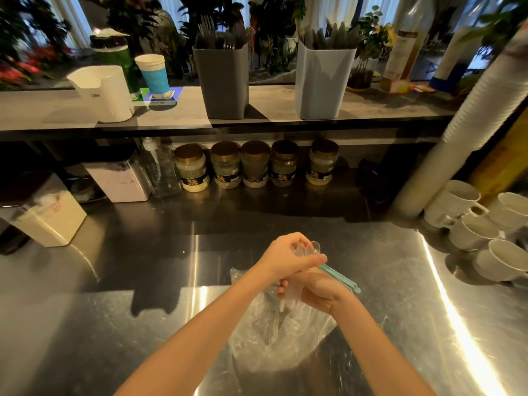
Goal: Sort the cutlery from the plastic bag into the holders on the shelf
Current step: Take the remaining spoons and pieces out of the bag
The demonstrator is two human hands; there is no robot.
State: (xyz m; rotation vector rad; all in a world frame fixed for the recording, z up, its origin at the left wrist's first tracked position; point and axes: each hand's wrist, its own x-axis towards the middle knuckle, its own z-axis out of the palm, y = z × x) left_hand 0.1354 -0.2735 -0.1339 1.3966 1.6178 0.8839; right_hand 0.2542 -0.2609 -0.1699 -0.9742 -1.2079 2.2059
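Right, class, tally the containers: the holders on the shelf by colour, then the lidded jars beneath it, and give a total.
White holder: 1
Dark grey holder: 1
Light grey holder: 1
Lidded jars: 5
Total: 8

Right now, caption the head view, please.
Above the plastic bag on a steel counter, the left hand grips clear spoons; teal utensils jut from the right hand.

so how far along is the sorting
Partly done. The dark grey holder already has forks and the pale holder holds dark pieces. In hand: the left hand grips clear spoons, the right hand teal pieces, both over the bag. Left: shelving these; the bag may hold more.
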